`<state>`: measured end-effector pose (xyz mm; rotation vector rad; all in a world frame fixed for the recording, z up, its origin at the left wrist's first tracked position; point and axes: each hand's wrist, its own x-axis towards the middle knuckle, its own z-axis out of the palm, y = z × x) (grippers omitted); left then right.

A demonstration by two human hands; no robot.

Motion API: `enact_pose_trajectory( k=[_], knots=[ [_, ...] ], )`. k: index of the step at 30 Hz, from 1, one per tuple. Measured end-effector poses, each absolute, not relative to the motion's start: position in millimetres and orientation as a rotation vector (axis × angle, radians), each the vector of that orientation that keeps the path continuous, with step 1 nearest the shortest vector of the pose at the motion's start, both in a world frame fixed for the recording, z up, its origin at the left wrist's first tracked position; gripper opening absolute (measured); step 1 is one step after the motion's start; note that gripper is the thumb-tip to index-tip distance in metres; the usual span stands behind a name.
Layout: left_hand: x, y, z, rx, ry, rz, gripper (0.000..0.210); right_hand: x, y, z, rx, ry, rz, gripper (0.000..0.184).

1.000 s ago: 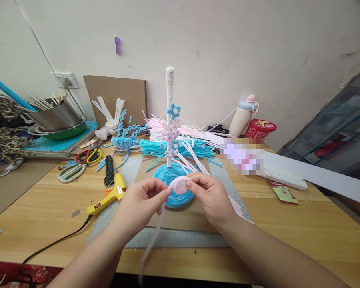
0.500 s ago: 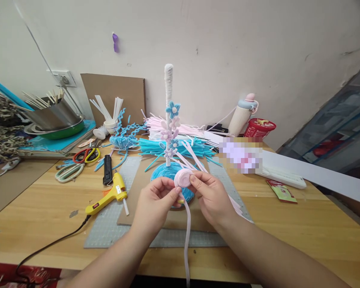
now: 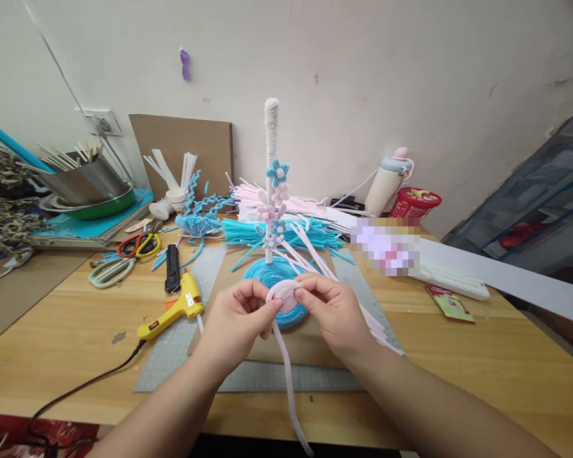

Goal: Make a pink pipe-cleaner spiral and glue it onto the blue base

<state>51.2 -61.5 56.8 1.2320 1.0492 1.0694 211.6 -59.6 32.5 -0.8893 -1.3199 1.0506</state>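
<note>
Between my two hands is a pale pink pipe cleaner coil point(image 3: 284, 296), wound into a flat disc, its loose tail point(image 3: 289, 375) hanging down past the table's front edge. My left hand point(image 3: 241, 315) pinches the coil's left rim near where the tail leaves it. On the right rim, the thumb and fingers of my right hand point(image 3: 332, 312) are closed. Just behind stands a white wrapped post point(image 3: 271, 143) with blue, pink and lilac fuzzy flowers point(image 3: 273, 210), rising from a round blue coiled base point(image 3: 267, 270). The coil and my hands partly hide that base.
A yellow glue gun point(image 3: 176, 308), a black cutter point(image 3: 172, 267) and scissors point(image 3: 148, 246) lie to the left. Blue pipe cleaners point(image 3: 305, 234) and pink ones point(image 3: 286, 200) are piled behind the post. At the back right stand a bottle point(image 3: 384, 187) and a red tub point(image 3: 414, 203).
The pink coil has moved slightly left and down and turned, its flat face now showing more fully. Its tail has swung so the lower end lies further right.
</note>
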Motion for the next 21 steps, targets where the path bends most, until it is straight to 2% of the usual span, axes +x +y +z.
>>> enact_pose_trajectory(
  k=[4,10,16,21],
  knots=[
    [55.2,-62.4,50.5,1.282,1.185,1.216,0.024,210.7,-60.7,32.5,-0.934,-1.333,1.013,0.011],
    [51.1,-53.1,45.2,1.232,1.076,1.023,0.03,211.2,-58.5,30.1,-0.962,-1.374,1.002,0.012],
    [54.1,-53.9,37.9,1.243,1.151,1.11,0.032,208.0,-59.0,24.6,-1.009,-1.456,0.809,0.011],
    [56.1,-51.8,37.3,1.292,1.181,1.001,0.03,209.2,-58.1,23.3,-1.014,-1.504,0.756,0.013]
  ],
)
